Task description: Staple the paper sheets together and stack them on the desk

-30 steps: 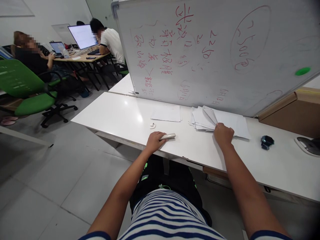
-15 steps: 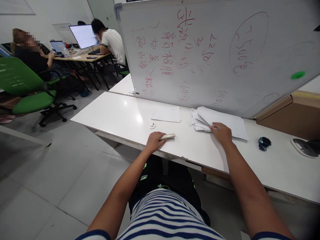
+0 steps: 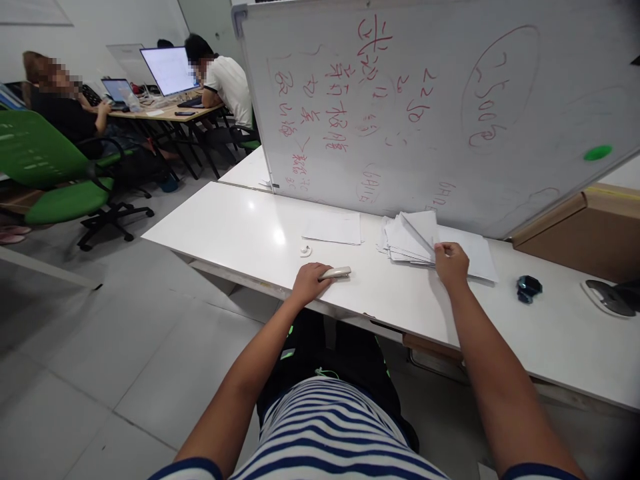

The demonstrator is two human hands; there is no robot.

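Note:
My left hand rests on the white table near its front edge, fingers closed round a white stapler that lies flat and points right. My right hand is at a fanned stack of white papers in front of the whiteboard. Its fingers pinch the near corner of the top sheets and lift them a little off the pile.
A single sheet and a small white object lie left of the stack. A dark blue object sits to the right, a cardboard box behind it. Two people work at a far desk; a green chair stands at left.
My right hand has shifted slightly right along the stack's near edge and closed on the top sheets, lifting their corner. My left hand has stayed on the stapler.

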